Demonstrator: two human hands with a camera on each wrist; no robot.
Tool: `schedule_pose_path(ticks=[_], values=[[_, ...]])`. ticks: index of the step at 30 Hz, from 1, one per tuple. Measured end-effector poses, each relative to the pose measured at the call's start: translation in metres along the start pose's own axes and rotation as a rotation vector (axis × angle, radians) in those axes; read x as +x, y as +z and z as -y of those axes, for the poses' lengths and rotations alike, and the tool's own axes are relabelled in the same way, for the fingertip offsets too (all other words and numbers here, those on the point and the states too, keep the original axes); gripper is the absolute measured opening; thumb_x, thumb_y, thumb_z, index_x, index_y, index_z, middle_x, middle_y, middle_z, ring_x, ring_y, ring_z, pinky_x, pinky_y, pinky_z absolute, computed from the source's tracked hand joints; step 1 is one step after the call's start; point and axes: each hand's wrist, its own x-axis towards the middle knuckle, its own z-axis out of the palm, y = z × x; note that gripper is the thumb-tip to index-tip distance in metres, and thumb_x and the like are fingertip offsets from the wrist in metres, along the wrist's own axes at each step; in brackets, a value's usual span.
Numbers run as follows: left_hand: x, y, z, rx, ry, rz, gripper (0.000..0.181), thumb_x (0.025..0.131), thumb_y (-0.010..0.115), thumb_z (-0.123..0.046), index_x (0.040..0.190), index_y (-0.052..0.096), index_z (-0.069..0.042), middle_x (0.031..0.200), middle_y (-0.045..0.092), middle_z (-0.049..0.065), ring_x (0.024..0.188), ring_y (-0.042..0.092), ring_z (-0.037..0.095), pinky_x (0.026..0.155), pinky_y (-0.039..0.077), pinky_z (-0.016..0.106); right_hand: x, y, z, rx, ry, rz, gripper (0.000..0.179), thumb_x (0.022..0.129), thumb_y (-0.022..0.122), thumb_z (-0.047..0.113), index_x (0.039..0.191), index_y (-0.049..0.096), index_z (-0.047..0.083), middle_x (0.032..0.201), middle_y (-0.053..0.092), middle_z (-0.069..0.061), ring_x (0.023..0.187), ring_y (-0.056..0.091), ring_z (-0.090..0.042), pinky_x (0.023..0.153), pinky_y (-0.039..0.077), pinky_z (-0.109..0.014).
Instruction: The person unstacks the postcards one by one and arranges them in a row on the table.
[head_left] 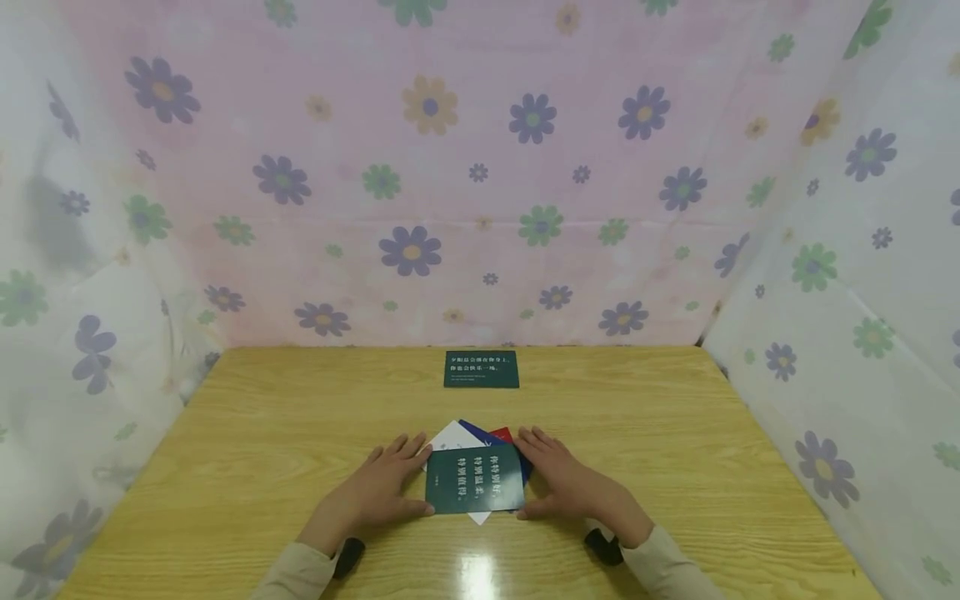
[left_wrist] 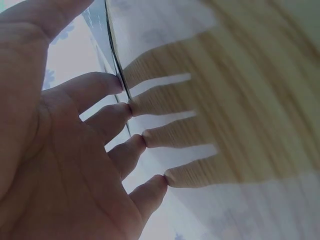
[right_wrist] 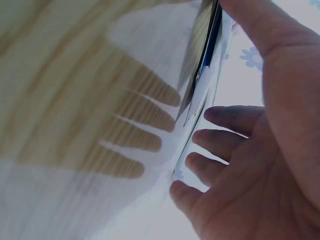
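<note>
In the head view a loose pile of cards lies on the table, with a dark green card (head_left: 457,492) with white lettering on top. From under it stick out a white card (head_left: 447,437), a blue card (head_left: 474,428) and a red card (head_left: 502,434), fanned at different angles. My left hand (head_left: 382,487) lies at the pile's left side, its thumb at the green card's lower left corner. On the opposite side is my right hand (head_left: 566,482), fingertips and thumb right at the pile's edge. Both hands have their fingers extended, and their fingertips reach the tabletop in the wrist views.
Farther back on the wooden table (head_left: 300,417) lies another dark green card (head_left: 482,369) with white lettering, squared to the back edge. A flower-patterned cloth (head_left: 480,283) hangs behind and on both sides.
</note>
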Motion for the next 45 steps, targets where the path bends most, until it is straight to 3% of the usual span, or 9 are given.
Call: schedule_pose_path(ticks=[12,20,31,38,45], values=[[0.002,0.001,0.009,-0.056,0.055,0.004,0.089,0.085,0.078,-0.052,0.155,0.044,-0.009,0.166,0.028,0.016,0.154,0.019,0.045,0.123,0.018,0.064,-0.006,-0.005,0.002,-0.006,-0.060,-0.090,0.101,0.081,0.085,0.045,0.158,0.034,0.004,0.168,0.025,-0.015,0.157,0.015,-0.036,0.125,0.018,-0.057],[0.000,0.001,0.007,-0.046,0.035,0.009,0.102,0.077,0.082,-0.058,0.156,0.041,-0.009,0.168,0.025,0.014,0.156,0.016,0.040,0.125,0.015,0.060,-0.009,-0.005,0.001,0.054,-0.120,-0.143,0.098,0.082,0.085,0.040,0.157,0.034,0.003,0.167,0.025,-0.017,0.156,0.015,-0.039,0.122,0.020,-0.064],[0.002,0.000,0.008,-0.079,0.104,-0.055,0.105,0.069,0.090,-0.052,0.151,0.047,-0.002,0.166,0.028,0.018,0.155,0.017,0.041,0.124,0.016,0.061,-0.015,-0.002,0.001,0.128,-0.096,-0.178,0.096,0.083,0.085,0.036,0.159,0.032,0.008,0.167,0.027,-0.013,0.156,0.017,-0.035,0.120,0.028,-0.061],[0.000,-0.002,0.005,-0.116,0.160,-0.091,0.101,0.069,0.092,-0.041,0.149,0.048,0.000,0.164,0.031,0.019,0.154,0.018,0.043,0.123,0.019,0.064,-0.022,-0.001,0.003,0.156,-0.101,-0.175,0.099,0.083,0.086,0.034,0.160,0.029,0.007,0.167,0.026,-0.014,0.156,0.018,-0.037,0.119,0.029,-0.063],[0.001,-0.002,0.007,-0.106,0.215,-0.149,0.102,0.067,0.092,-0.043,0.149,0.049,-0.001,0.164,0.032,0.019,0.154,0.020,0.044,0.120,0.022,0.066,-0.026,0.000,0.001,0.147,-0.098,-0.192,0.099,0.082,0.086,0.034,0.159,0.030,0.007,0.167,0.027,-0.014,0.156,0.019,-0.037,0.119,0.029,-0.063]])
